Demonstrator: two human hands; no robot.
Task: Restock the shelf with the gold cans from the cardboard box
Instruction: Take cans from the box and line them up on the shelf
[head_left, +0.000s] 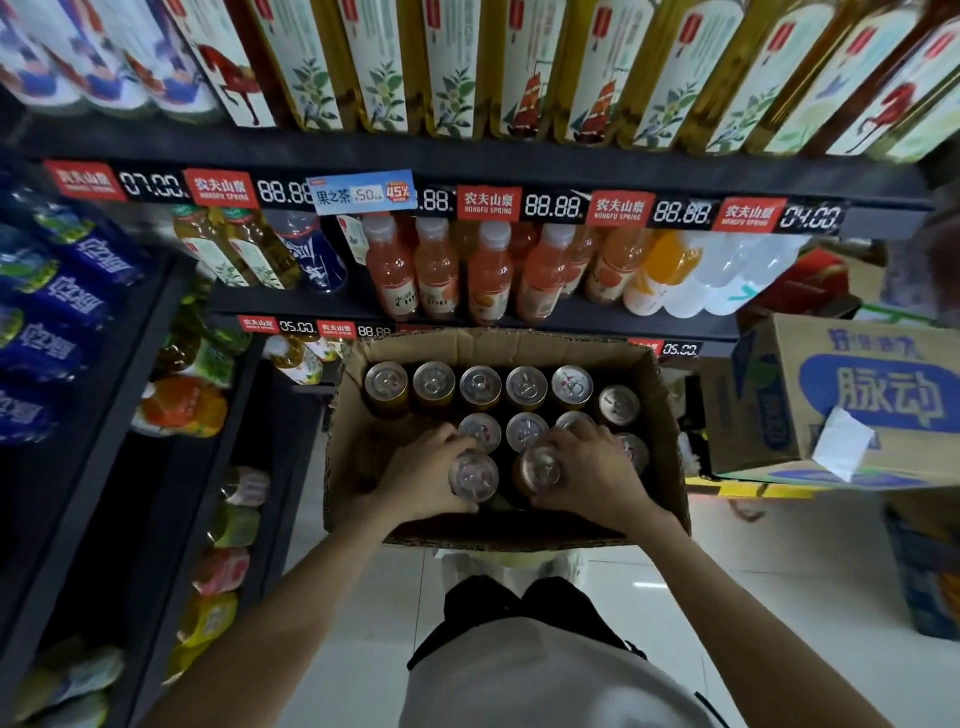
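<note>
Head view looks down into an open cardboard box (660, 415) on the floor, right in front of the drink shelf (519, 166). The box sits close to the shelf, so I think the cans only need a short trip.

The left hand (421, 475) is wrapped around one gold can (474, 475). The right hand (592, 467) is wrapped around another gold can (540, 470). Both cans stand upright and look lifted a little above the others. Taking one in each hand likely means fewer trips.

More gold cans (480, 387) wait in the box. A row of them stands along the far wall, and a few more stand behind the hands. The near left part of the box looks bare, so some cans seem to be gone already.

The shelf holds pink and orange bottles (488, 280) just above the box. Tall tea bottles (379, 67) stand on the level over that. Red and black price tags (488, 202) run along the shelf edges. I cannot tell which spot is for the cans.

The floor (727, 571) is pale, shiny tile. A second box with blue print (852, 395) sits to the right. The aisle is narrow, with another rack of blue bottles (67, 301) on the left.
</note>
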